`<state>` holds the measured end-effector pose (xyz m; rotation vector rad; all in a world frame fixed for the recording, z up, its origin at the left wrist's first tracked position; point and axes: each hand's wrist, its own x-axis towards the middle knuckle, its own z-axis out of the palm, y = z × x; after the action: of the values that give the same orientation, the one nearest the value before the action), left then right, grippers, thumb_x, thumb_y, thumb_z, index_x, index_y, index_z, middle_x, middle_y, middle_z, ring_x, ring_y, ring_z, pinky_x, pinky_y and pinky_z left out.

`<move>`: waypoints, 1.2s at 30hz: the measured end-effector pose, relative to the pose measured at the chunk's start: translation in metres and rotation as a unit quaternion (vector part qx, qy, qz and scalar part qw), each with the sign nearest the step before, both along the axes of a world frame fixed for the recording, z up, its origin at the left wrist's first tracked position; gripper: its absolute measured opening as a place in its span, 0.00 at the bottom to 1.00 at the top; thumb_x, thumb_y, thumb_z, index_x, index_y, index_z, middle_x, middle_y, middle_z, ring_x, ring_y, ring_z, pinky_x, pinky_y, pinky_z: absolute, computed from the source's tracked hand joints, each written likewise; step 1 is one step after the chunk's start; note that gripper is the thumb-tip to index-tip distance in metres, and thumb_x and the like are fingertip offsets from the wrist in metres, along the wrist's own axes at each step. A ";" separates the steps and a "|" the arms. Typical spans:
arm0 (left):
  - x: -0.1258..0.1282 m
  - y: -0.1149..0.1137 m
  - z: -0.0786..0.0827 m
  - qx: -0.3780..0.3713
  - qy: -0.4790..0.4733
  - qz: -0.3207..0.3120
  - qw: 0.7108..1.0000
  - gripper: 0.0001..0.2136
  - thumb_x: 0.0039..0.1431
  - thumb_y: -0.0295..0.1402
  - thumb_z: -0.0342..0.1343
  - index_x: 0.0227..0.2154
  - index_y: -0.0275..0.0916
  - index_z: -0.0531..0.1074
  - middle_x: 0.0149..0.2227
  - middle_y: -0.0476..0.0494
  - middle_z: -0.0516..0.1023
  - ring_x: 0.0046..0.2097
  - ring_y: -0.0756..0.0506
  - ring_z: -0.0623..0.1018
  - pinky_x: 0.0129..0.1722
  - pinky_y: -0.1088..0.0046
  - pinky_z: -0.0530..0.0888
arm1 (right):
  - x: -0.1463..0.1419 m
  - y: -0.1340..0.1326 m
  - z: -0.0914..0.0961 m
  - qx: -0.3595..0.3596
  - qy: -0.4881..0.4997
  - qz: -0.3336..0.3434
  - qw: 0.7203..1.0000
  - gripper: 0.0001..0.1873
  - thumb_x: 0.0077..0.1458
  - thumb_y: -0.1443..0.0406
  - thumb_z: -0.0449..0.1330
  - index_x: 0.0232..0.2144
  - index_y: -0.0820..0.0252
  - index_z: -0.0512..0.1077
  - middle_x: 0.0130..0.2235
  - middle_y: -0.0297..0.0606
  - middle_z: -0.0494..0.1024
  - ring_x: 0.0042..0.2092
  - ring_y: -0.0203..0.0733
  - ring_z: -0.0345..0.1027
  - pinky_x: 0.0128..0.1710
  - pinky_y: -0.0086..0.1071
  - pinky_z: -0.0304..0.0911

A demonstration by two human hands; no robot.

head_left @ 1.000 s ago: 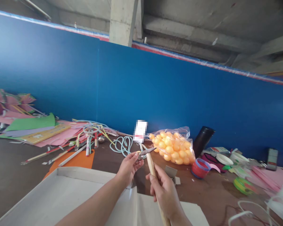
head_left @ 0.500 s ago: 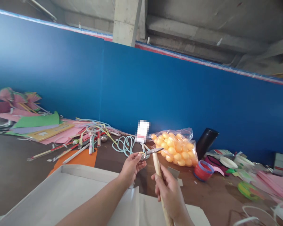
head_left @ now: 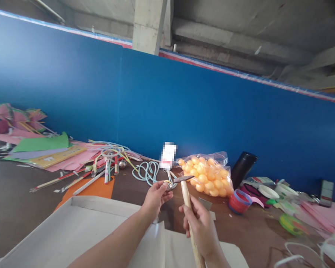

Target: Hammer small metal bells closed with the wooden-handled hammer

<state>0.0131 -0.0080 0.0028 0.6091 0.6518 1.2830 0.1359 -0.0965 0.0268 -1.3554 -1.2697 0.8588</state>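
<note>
My left hand (head_left: pixel 158 195) pinches a small shiny silver ball (head_left: pixel 169 185) between thumb and fingers, with a bit of yellow at its top. A hammer (head_left: pixel 185 197) with a pale wooden handle is gripped in my right hand (head_left: pixel 199 223), its handle slanting up from the lower edge. The dark metal hammer head (head_left: pixel 184 178) is beside the ball, one end pointing at it; whether they touch I cannot tell. Both hands are held above the table, in front of a loose light-blue cord (head_left: pixel 146 173).
An open white box (head_left: pixel 100 203) lies below my arms. Behind stand a bag of orange balls (head_left: pixel 209 176), a black cylinder (head_left: pixel 244 167) and a red-and-blue tape roll (head_left: pixel 240 201). Coloured paper (head_left: pixel 41 142) and another silver ball (head_left: pixel 122 164) lie left. A blue partition (head_left: pixel 184 104) rises behind.
The view has shifted very slightly. Both hands, the hammer and the silver ball keep nearly the same positions.
</note>
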 end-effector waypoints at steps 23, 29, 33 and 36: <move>0.003 0.003 -0.005 0.006 0.038 0.010 0.999 0.11 0.49 0.33 0.58 0.35 0.33 0.69 0.30 0.44 0.72 0.27 0.51 0.75 0.30 0.74 0.74 | 0.002 0.001 0.001 -0.037 0.006 0.028 0.999 0.18 0.51 0.58 0.54 0.44 0.57 0.66 0.26 0.32 0.72 0.16 0.30 0.57 0.10 0.21 0.54; 0.002 0.004 -0.006 0.010 0.041 0.015 0.999 0.13 0.49 0.34 0.58 0.37 0.34 0.70 0.32 0.43 0.73 0.28 0.51 0.74 0.31 0.73 0.74 | -0.003 -0.001 0.004 -0.020 0.002 0.011 1.000 0.19 0.51 0.57 0.53 0.45 0.59 0.66 0.22 0.31 0.69 0.15 0.29 0.56 0.10 0.21 0.53; 0.001 0.002 -0.003 0.007 0.026 0.004 1.000 0.15 0.48 0.33 0.59 0.40 0.34 0.70 0.32 0.42 0.74 0.28 0.51 0.75 0.32 0.74 0.74 | -0.002 -0.001 0.003 -0.014 0.012 0.025 1.000 0.20 0.51 0.57 0.54 0.46 0.58 0.65 0.29 0.35 0.72 0.17 0.29 0.58 0.11 0.22 0.55; -0.001 0.000 0.000 0.020 0.005 -0.014 1.000 0.15 0.49 0.34 0.58 0.41 0.35 0.70 0.33 0.42 0.74 0.29 0.51 0.75 0.31 0.74 0.74 | 0.000 -0.002 0.005 0.007 0.034 0.002 0.999 0.20 0.51 0.56 0.54 0.44 0.60 0.66 0.28 0.36 0.72 0.17 0.29 0.57 0.11 0.22 0.55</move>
<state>0.0124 -0.0082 0.0033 0.6558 0.6255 1.2698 0.1362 -0.0990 0.0314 -1.3026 -1.2240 0.8910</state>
